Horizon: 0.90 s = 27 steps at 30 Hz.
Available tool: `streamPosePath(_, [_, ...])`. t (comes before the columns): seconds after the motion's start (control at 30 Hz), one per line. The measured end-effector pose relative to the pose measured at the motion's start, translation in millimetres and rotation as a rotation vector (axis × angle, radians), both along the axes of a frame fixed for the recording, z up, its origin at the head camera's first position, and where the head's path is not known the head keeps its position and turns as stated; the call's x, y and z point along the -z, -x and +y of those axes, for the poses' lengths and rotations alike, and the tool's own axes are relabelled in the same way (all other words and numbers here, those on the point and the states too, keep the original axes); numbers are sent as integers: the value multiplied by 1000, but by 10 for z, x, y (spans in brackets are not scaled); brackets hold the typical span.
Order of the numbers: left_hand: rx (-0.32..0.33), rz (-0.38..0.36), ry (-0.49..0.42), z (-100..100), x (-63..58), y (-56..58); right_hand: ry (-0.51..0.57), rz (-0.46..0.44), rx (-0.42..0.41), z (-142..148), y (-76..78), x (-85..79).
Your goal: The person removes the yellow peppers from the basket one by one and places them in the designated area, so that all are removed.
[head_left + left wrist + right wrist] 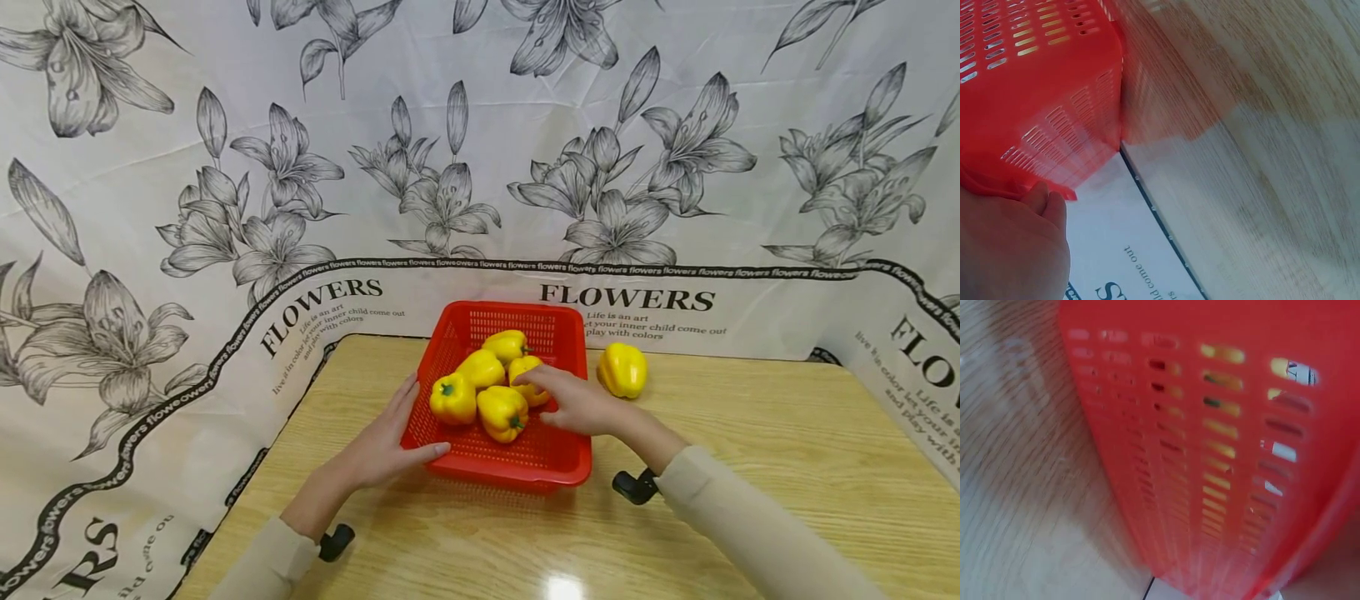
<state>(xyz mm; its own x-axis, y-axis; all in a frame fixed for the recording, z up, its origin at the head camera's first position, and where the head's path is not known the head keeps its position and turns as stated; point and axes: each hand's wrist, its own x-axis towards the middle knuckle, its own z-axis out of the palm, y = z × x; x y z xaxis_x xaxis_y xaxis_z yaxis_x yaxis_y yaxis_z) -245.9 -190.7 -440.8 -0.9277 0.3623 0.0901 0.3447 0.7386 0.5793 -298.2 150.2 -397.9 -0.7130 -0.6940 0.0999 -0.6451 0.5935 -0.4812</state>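
Observation:
A red plastic basket (pixel 517 475) with slotted walls stands on the wooden table, holding several yellow bell peppers (pixel 453 402). My left hand (pixel 378 446) grips its left rim, thumb at the front corner; in the left wrist view, fingertips (pixel 1044 203) curl at the rim. Inside the basket, my right hand (pixel 577 404) reaches over the right wall and holds a yellow bell pepper (pixel 522 367), its fingers over the top and its thumb at the near side. The right wrist view mostly shows the basket's slotted wall (pixel 1210 456), with yellow behind the slots.
Another yellow bell pepper (pixel 622 370) lies on the table to the right of the basket, near the back edge. A white cloth (pixel 480 225) printed with flowers hangs behind the wooden table (pixel 750 467) and down its left side.

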Motion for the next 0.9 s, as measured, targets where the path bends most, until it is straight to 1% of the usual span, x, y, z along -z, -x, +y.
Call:
streamPosePath(0.1, [-1,2,-1,-2,-2,-1,-70,16,4,-64,-4,-7])
streamPosePath(0.27, [-2,5,5,-4,4,4,-135,25,1,-151,-21,-9])
streamPosePath(0.37, [-1,-3,5,-8,8,2,-137,24,-8,-176,-22,1])
streamPosePath(0.53, [-7,-15,1,-15,13,-6,-108,29,-57,-195,-12,6])
streamPosePath(0.6, [-5,-11,1,-13,17,-5,-116,25,-66,-200,-19,-1])
streamPosePath(0.8, [-8,-9,-2,-8,18,-1,-197,38,-39,-222,-41,-6])
streamPosePath(0.9, [-11,-12,-1,-6,14,-1,-201,55,-20,-235,-41,9])
